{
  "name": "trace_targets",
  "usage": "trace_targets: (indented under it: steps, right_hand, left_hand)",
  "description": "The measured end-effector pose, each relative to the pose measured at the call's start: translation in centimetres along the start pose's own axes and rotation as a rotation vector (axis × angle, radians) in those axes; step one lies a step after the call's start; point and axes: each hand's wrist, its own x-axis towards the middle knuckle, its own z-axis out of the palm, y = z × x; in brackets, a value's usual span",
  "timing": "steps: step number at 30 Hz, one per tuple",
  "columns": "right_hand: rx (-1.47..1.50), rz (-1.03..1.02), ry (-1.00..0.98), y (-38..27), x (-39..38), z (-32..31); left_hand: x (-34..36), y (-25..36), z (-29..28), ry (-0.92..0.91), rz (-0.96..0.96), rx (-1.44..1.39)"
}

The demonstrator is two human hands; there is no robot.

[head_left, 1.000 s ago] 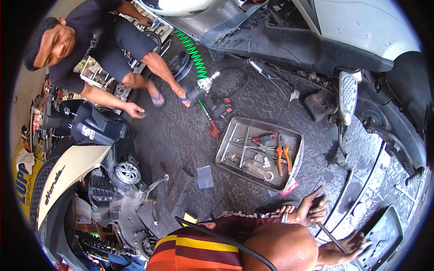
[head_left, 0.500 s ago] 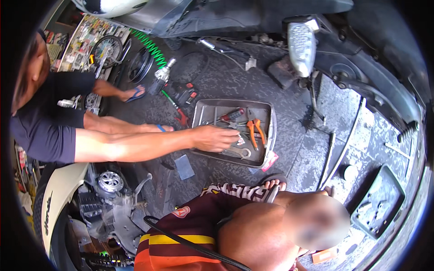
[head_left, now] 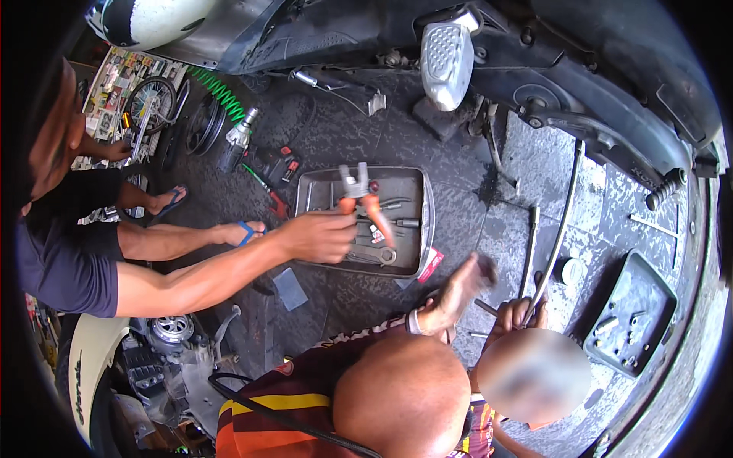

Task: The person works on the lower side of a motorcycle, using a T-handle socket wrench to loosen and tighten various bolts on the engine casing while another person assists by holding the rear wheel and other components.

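Note:
My left hand (head_left: 462, 294), with a band at its wrist, stretches past my knee with its fingers extended and nothing in them. It is apart from the grey tool tray (head_left: 429, 225), near its right corner. My right hand (head_left: 527, 314) is closed around the lower end of a long curved grey tube (head_left: 566, 229); part of the hand is hidden. A co-worker's hand (head_left: 324, 235) reaches from the left over the tray, holding orange-handled pliers (head_left: 359, 200) with the jaws up, slightly blurred. In the tray lie a wrench (head_left: 376, 255) and several other tools.
A second tray (head_left: 637, 305) with small metal parts lies at the right, beside a round can (head_left: 573, 270). A straight bar (head_left: 532, 244) lies next to the tube. Motorcycle parts (head_left: 447, 65) overhang the top. An impact wrench (head_left: 238, 141) with a green hose (head_left: 217, 93) lies at the upper left.
The co-worker's hand has lifted the orange-handled pliers out of the tray. My left hand has come into view, reaching out. My right hand shows more on the tube. The whole view has shifted.

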Motion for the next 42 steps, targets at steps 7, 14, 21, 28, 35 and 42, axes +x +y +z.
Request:
trace_targets:
  steps: [7,14,21,28,35,42]
  right_hand:
    - [-0.388,-0.517,0.242,-1.4,-1.2,4.9]
    - [-0.697,-0.658,0.42,-1.7,2.5,-0.2]
    - [-0.749,-0.156,0.641,1.0,4.5,-8.1]
    - [-0.46,-0.039,0.213,2.4,-0.7,-6.9]
    - [-0.559,-0.122,0.078,-0.1,-0.6,1.6]
    - [-0.172,-0.085,0.109,-1.3,0.2,1.5]
  left_hand:
    - [-0.3,-1.0,2.9,-0.066,-0.431,-0.602]
    - [-1.6,0.6,2.3,-0.14,-0.255,-0.511]
    - [-1.7,6.1,7.4,-1.232,0.403,0.884]
    - [-0.3,6.8,9.2,-1.292,0.419,0.797]
    - [2.3,4.9,9.4,-0.932,0.81,0.53]
    - [1.9,-0.4,0.6,-0.234,0.115,0.672]
